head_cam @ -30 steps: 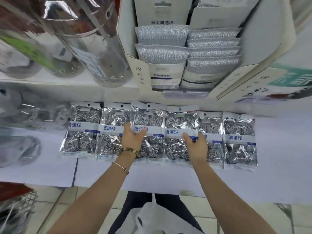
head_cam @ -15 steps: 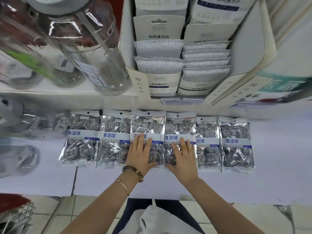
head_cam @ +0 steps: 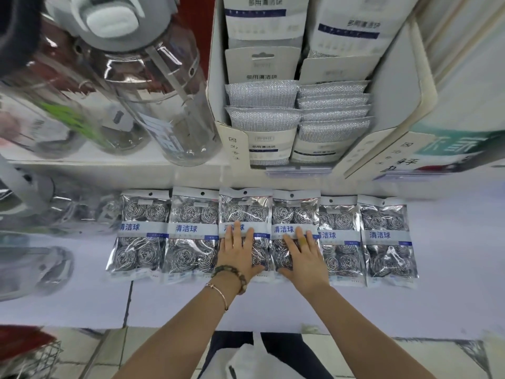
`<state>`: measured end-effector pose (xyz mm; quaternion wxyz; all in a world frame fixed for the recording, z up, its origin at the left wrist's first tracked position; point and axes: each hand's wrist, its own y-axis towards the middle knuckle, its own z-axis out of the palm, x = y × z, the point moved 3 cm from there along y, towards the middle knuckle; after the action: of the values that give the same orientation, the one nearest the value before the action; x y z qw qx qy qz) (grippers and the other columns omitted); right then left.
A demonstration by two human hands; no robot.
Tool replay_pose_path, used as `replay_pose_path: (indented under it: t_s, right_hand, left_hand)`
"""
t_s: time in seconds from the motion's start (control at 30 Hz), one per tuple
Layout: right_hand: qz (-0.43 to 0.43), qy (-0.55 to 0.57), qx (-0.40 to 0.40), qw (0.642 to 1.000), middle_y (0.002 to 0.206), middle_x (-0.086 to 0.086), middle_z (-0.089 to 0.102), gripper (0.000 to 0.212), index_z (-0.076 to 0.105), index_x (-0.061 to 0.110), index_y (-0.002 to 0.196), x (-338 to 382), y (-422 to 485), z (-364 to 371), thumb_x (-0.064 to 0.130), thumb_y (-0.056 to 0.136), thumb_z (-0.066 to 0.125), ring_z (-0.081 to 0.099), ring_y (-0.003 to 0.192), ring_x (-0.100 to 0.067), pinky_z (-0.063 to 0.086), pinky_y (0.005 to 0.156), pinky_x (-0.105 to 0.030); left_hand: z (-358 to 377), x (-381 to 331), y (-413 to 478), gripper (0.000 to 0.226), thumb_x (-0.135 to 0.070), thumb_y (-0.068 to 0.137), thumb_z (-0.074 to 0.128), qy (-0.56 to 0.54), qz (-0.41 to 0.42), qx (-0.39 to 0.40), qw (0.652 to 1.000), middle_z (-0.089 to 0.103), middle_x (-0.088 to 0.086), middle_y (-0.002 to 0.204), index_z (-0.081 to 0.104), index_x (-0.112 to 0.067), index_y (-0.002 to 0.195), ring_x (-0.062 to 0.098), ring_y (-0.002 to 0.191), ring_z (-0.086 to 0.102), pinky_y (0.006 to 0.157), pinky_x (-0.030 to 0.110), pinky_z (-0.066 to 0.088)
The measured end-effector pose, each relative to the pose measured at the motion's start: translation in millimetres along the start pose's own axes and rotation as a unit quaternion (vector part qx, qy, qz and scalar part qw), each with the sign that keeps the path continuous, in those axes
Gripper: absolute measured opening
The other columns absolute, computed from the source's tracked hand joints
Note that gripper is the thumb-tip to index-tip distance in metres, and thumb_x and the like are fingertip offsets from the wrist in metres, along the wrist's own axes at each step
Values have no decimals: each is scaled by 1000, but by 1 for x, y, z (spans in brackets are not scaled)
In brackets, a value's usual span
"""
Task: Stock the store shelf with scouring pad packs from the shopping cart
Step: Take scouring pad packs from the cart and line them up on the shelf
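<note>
Several clear packs of steel scouring balls with blue-lettered white bands lie in a row on the white shelf (head_cam: 451, 269). My left hand (head_cam: 238, 253) lies flat, fingers straight, on the third pack from the left (head_cam: 244, 206). My right hand (head_cam: 304, 255) lies flat on the fourth pack (head_cam: 295, 212) beside it. The leftmost pack (head_cam: 140, 236) and the rightmost pack (head_cam: 386, 236) are untouched. A corner of the wire shopping cart (head_cam: 35, 359) shows at the bottom left.
Above the row, a white cardboard display box (head_cam: 218, 113) holds silver scouring cloths. Clear plastic bottles (head_cam: 164, 91) stand to its left on the upper shelf. More clear items sit at the left of the lower shelf. A white plastic bag (head_cam: 246, 362) hangs below.
Both hands went from gripping the lower edges of the middle packs to lying flat on top of them. The view dropped slightly.
</note>
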<state>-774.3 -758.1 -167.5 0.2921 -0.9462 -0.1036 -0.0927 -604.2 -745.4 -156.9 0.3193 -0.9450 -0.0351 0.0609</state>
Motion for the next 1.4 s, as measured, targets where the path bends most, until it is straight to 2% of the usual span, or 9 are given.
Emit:
replay_pose_path:
  t_s: [0.33,0.57,0.67,0.77,0.87,0.97,1.07,1.17,1.4]
  right_hand:
    - [-10,3,-7,1000,159,-7,-5,76,12,27,151,6,-6,-13,47,90,54,-5,146,-29,1,117,-44]
    - [-61,40,-42,996,159,-3,12,60,27,25,147,11,-34,-31,38,94,51,14,145,-26,18,116,-42]
    - [-78,62,-46,994,157,-1,18,58,29,25,146,17,-45,-39,38,94,51,20,143,-25,26,112,-41]
    - [-105,110,-49,987,154,-2,26,56,33,24,145,26,-55,-50,34,93,54,34,136,-21,30,108,-35]
    - [-140,143,-53,978,149,1,34,52,37,22,142,41,-65,-61,29,94,55,49,120,-18,39,92,-25]
    - [-169,177,-45,969,146,-2,39,51,41,20,140,60,-72,-62,27,92,58,54,113,-23,39,92,-28]
    - [-207,183,-32,961,137,-2,47,46,45,22,135,84,-78,-55,25,91,59,57,93,-20,38,74,-26]
    - [-238,177,-13,955,136,-1,48,49,44,21,137,115,-85,-44,25,91,60,52,116,-23,38,82,-26]
    - [-330,148,35,932,136,3,47,49,45,19,136,215,-113,-5,26,90,61,45,125,-18,36,90,-26]
  left_hand:
    - [-4,2,-9,100,-59,77,58,-26,-9,-14,1000,-19,9,153,-4,-25,147,30,141,-12,115,45,6]
    - [-14,-6,-44,77,-45,80,62,-134,-44,-106,984,6,2,155,22,-27,143,25,139,19,112,40,26]
    - [-19,0,-66,61,-40,79,65,-224,-62,-154,960,18,1,152,40,-28,132,18,121,46,96,32,46]
    - [-22,12,-90,58,-38,83,61,-284,-97,-164,940,26,0,147,37,-25,134,15,106,54,81,25,50]
    - [-24,25,-118,51,-31,87,58,-344,-110,-185,914,32,0,142,38,-26,134,14,109,50,89,25,47]
    - [-23,41,-147,50,-28,89,57,-391,-131,-215,885,34,1,142,38,-23,135,15,117,46,92,21,38]
    - [-18,59,-174,48,-27,88,58,-410,-161,-257,860,39,1,138,42,-21,132,15,117,46,92,18,34]
    - [-8,80,-197,48,-27,88,58,-425,-194,-282,838,40,0,137,42,-22,132,15,119,45,91,18,34]
    - [25,146,-267,48,-27,88,58,-469,-273,-337,769,41,-1,135,41,-21,133,13,118,45,92,21,37]
